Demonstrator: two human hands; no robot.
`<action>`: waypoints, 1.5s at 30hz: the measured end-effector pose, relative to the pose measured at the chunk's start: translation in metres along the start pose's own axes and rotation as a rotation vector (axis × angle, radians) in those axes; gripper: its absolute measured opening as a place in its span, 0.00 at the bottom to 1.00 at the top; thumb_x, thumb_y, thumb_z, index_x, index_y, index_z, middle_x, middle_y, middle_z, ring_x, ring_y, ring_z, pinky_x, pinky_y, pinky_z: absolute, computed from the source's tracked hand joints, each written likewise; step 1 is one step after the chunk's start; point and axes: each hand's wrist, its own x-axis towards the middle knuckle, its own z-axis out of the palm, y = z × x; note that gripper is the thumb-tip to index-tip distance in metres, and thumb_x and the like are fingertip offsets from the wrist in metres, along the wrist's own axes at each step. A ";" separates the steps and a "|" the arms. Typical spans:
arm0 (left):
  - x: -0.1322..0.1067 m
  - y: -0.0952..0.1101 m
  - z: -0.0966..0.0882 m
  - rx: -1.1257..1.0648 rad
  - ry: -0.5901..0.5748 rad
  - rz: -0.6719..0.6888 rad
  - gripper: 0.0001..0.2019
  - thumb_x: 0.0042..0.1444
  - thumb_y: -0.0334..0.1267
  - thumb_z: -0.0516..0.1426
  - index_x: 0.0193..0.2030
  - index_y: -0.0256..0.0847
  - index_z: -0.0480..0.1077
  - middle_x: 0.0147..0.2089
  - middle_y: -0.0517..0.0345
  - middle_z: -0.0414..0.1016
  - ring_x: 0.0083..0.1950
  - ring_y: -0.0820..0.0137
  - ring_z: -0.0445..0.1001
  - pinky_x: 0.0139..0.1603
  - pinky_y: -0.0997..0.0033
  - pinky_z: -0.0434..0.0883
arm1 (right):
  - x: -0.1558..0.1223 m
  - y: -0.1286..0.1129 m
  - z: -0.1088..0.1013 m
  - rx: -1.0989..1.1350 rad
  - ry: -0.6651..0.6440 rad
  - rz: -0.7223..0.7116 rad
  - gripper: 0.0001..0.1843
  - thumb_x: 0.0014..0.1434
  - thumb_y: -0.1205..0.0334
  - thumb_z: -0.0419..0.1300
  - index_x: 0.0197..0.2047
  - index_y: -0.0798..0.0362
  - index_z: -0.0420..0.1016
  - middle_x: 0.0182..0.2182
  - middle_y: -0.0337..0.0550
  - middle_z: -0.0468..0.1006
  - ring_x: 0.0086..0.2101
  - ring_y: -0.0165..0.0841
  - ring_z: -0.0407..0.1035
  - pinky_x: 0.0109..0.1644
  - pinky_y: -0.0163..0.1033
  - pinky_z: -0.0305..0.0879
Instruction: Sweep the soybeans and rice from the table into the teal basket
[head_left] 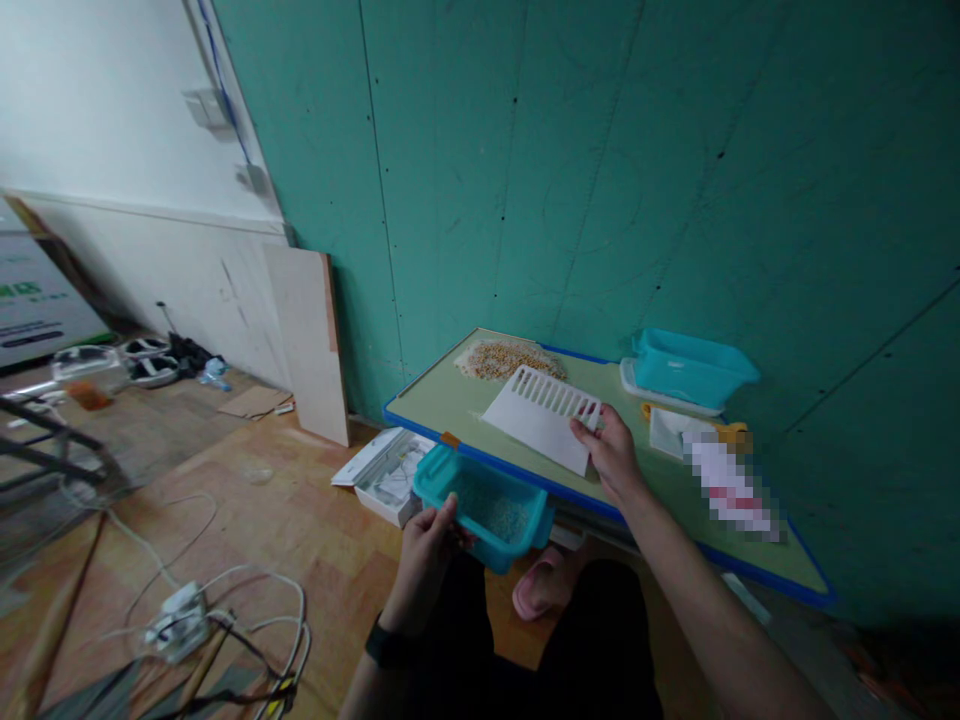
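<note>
My left hand (435,530) is closed on the near-left rim of a teal plastic bin (429,481), held just below the table's front edge. Pale fine grains lie in the bottom of this bin. In my right hand (611,450) is a white slotted scoop (536,425), gripped at its right end with thumb on top. Its flat part rests over or just above the pale green table (435,400), slots facing the wall. Right behind the scoop, a pile of yellow-brown kernels (502,360) mixed with whitish grains lies on the tabletop.
A second teal bin (694,372) stands on a white lid (637,385) at the back right. In front of it lie a white packet (666,432) and a blurred-out item (731,485). An open white box (386,480) and a power strip with cables (180,622) are on the floor.
</note>
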 end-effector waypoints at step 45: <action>0.001 0.002 -0.003 -0.060 0.000 0.001 0.23 0.43 0.55 0.72 0.17 0.41 0.69 0.15 0.59 0.73 0.17 0.70 0.70 0.21 0.72 0.67 | 0.022 0.015 0.040 -0.103 -0.079 -0.014 0.20 0.46 0.50 0.67 0.41 0.48 0.70 0.33 0.41 0.80 0.30 0.39 0.75 0.32 0.41 0.70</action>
